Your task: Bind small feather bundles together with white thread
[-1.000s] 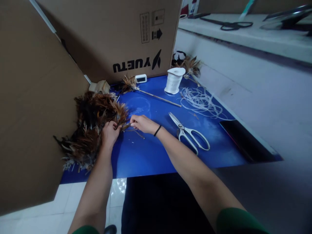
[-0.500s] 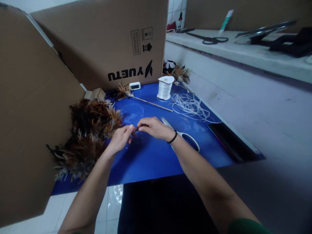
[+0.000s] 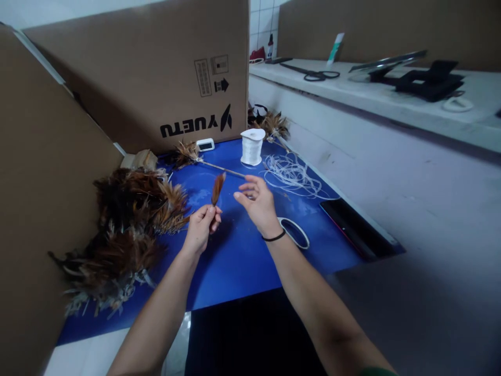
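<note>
My left hand (image 3: pixel 202 226) pinches the quill of a single brown feather (image 3: pixel 217 188), which stands upright above the blue table (image 3: pixel 242 256). Just right of it, my right hand (image 3: pixel 256 202) hovers with its fingers spread and nothing in them. A heap of brown and black feathers (image 3: pixel 129 219) lies to the left of my left hand. The scissors (image 3: pixel 294 232) lie under my right wrist, with only a handle loop showing.
Cardboard boxes (image 3: pixel 156 78) wall the left and back. A white spool (image 3: pixel 251 146), loose white cord (image 3: pixel 289 175), a thin stick with a feather tuft (image 3: pixel 195 155) and a small white device (image 3: pixel 205 144) lie at the back. A dark tray (image 3: pixel 358 230) sits right. A raised ledge carries other scissors (image 3: pixel 313 74).
My left hand left the feather heap and lifted one feather upright. My right hand let go of it and opened. The view tilted upward.
</note>
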Demonstrator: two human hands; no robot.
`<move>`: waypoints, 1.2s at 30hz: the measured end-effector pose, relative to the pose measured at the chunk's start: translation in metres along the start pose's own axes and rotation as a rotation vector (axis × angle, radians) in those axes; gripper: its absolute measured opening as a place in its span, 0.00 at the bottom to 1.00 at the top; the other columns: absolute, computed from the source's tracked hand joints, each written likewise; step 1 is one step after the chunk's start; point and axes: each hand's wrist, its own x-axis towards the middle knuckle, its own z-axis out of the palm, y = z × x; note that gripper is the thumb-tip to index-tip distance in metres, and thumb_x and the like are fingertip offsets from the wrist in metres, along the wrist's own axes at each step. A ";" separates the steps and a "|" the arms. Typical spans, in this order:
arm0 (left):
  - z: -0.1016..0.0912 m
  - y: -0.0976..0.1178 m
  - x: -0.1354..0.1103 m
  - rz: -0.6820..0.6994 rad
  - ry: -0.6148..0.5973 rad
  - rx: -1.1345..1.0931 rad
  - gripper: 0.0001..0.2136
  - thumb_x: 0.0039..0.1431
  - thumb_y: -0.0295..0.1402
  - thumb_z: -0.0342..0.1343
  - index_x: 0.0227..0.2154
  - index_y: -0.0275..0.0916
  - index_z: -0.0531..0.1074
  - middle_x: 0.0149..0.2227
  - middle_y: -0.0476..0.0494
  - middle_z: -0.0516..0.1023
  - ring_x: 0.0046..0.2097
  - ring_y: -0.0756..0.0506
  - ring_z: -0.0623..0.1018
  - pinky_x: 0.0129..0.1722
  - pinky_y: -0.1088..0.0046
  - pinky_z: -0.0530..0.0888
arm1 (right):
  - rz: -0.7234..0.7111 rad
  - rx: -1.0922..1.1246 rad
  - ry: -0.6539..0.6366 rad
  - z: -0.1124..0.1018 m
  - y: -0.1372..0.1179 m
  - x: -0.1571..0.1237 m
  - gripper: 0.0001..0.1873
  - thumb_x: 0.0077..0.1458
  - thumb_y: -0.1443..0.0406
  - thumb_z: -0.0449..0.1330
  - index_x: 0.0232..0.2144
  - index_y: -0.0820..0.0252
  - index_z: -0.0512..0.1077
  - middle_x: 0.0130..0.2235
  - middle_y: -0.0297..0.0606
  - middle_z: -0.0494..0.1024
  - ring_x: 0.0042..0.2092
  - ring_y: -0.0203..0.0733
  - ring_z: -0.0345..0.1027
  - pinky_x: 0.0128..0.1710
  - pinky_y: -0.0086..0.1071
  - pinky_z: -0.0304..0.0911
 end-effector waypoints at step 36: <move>0.000 -0.010 -0.003 -0.006 0.014 0.068 0.12 0.51 0.40 0.61 0.27 0.34 0.73 0.22 0.48 0.75 0.19 0.54 0.69 0.17 0.79 0.65 | 0.181 0.114 -0.299 0.021 0.012 -0.021 0.10 0.48 0.60 0.62 0.23 0.61 0.69 0.21 0.30 0.70 0.25 0.33 0.65 0.28 0.28 0.62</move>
